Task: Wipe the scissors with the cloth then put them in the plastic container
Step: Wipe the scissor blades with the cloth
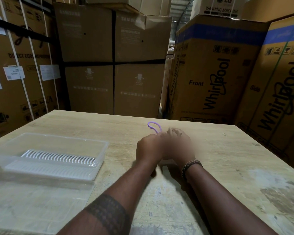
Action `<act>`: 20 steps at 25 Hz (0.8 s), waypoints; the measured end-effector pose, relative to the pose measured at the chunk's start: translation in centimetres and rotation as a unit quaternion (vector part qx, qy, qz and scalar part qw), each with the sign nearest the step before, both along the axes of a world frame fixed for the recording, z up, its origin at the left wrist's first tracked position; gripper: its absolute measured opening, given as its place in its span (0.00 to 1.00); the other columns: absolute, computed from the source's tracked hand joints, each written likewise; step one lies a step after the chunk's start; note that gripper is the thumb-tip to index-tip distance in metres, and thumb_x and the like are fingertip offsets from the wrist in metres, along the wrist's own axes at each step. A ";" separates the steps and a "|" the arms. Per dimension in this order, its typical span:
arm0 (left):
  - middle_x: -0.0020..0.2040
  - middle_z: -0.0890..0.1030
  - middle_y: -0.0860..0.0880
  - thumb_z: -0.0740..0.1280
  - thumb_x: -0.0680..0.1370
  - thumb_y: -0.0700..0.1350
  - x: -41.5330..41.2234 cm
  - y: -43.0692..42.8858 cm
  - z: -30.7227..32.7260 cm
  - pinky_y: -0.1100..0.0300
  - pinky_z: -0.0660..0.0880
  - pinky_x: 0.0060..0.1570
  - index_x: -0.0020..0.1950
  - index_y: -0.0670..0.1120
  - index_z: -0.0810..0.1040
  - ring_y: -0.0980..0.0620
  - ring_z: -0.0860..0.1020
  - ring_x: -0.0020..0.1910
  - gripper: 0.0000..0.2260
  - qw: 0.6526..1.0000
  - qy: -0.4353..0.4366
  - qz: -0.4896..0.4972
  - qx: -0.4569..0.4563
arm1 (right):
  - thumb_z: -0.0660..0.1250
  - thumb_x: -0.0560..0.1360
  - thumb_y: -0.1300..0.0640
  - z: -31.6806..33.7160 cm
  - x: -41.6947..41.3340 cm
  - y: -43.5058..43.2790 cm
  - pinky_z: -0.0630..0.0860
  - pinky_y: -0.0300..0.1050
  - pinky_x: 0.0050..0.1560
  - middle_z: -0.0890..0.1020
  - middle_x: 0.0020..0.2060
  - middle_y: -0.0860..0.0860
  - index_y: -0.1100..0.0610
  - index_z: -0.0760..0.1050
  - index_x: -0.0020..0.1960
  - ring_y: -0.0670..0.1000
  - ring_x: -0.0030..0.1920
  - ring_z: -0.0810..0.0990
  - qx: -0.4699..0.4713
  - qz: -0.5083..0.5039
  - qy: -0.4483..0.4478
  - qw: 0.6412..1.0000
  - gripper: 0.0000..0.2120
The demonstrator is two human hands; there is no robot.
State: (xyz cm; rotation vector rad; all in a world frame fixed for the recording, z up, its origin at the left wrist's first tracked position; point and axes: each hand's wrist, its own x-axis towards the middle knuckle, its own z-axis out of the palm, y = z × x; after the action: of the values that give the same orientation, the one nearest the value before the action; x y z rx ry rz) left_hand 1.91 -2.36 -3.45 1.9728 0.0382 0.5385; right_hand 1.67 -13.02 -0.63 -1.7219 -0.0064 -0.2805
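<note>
Counting 1 table (227,158), the work surface. 1 plastic container (103,150) sits lid-off at left, near the hands, prob. so the drop-in is quick. 2 hands meet mid-table: left hand (148,147) fisted round the scissors (154,127) to steady them, 1 purple loop poking out. Right hand (176,145) is blurred, grip can't tell, prob. wiping. Cloth not made out.

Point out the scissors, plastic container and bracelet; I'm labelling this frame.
scissors (152,122): head view, purple handle loop above the hands.
plastic container (103,153): head view, its right wall.
bracelet (191,164): head view, beads on the right wrist.
</note>
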 end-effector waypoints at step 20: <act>0.24 0.74 0.55 0.61 0.84 0.60 0.8 0.7 -0.6 0.53 0.69 0.35 0.36 0.52 0.81 0.51 0.71 0.28 0.21 0.992 -0.005 -0.051 -0.116 | 0.62 0.80 0.37 0.3 1.7 -3.5 0.77 0.46 0.31 0.79 0.37 0.53 0.57 0.80 0.49 0.51 0.34 0.77 0.151 -0.109 0.080 0.979 0.23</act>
State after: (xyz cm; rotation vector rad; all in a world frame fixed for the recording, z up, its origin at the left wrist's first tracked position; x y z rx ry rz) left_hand 2.72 -1.71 -4.07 1.7362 -0.0057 0.4555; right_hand 3.36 -16.55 -0.32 -1.4376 0.3289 -0.2881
